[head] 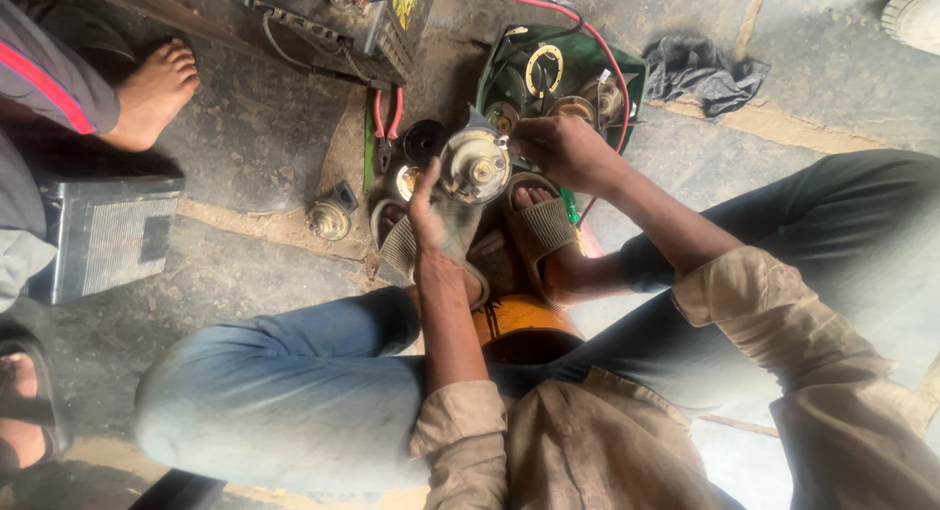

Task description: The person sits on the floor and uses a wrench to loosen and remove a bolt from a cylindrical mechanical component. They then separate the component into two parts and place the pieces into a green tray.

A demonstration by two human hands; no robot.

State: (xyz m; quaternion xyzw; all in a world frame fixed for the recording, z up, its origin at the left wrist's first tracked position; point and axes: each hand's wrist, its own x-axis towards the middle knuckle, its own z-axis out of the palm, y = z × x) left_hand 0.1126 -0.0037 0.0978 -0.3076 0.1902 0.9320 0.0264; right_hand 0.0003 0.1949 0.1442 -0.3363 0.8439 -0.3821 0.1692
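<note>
The left hand (438, 216) cupped a round motor (474, 164) from below; the right hand (560, 148) pinched its far edge — a greasy palm could let it drop onto the sandalled feet (537, 226) beneath.

Grimy concrete floor (245, 148) in dim daylight, dark rag (700, 71), grey metal box (108, 238).

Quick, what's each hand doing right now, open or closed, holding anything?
Left hand: closed around the round grey metal motor part, supporting it from below.
Right hand: fingers closed at the part's upper edge; what they pinch cannot be told.
</note>
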